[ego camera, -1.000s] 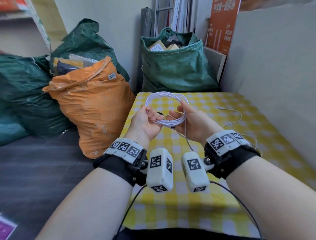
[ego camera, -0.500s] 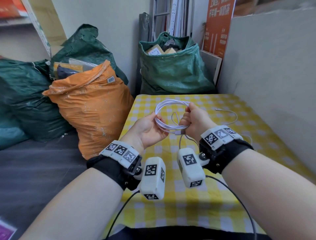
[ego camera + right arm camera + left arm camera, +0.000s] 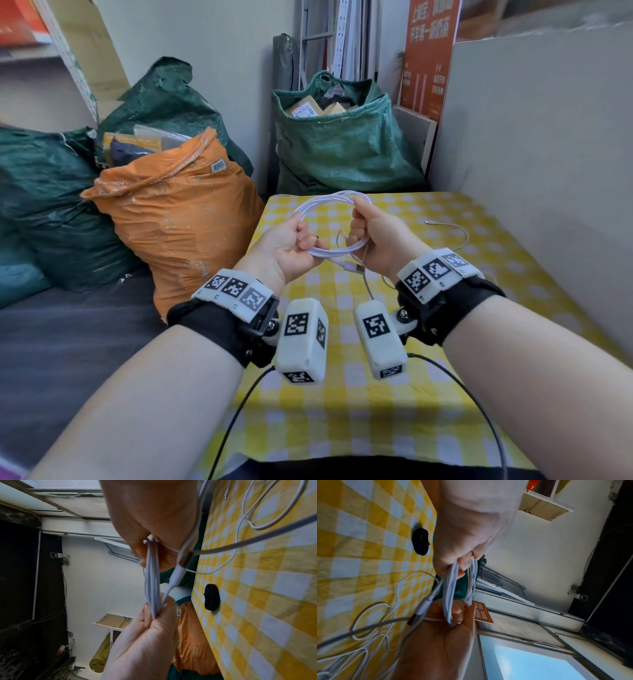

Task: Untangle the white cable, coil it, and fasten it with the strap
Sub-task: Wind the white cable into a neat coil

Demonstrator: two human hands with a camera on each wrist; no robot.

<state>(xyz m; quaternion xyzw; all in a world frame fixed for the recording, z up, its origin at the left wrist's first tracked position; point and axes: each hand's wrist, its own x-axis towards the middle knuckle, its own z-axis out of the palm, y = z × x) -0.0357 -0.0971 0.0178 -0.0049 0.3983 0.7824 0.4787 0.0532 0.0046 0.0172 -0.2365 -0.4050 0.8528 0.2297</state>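
The white cable (image 3: pixel 329 202) is gathered into a coil of several loops, held up over the yellow checked table (image 3: pixel 445 308). My left hand (image 3: pixel 306 241) pinches the coil's left side. My right hand (image 3: pixel 356 226) grips its right side, fingers curled round the strands. A plug end (image 3: pixel 351 266) hangs under the coil between the hands. The loose tail (image 3: pixel 455 236) lies on the cloth to the right. In the wrist views the cable strands (image 3: pixel 452 588) (image 3: pixel 151 581) run between both hands. The black strap (image 3: pixel 420 541) (image 3: pixel 211 597) lies rolled on the cloth beneath them.
An orange sack (image 3: pixel 178 219) stands against the table's left edge, with green sacks (image 3: pixel 342 147) behind and to the left. A grey board (image 3: pixel 531 154) walls the right side. Dark leads (image 3: pixel 479 394) from the wrist cameras hang over the near cloth.
Both hands have kept hold of the coil. The right hand has shifted its grip along the coil's right side, and the plug end now hangs lower between the hands.
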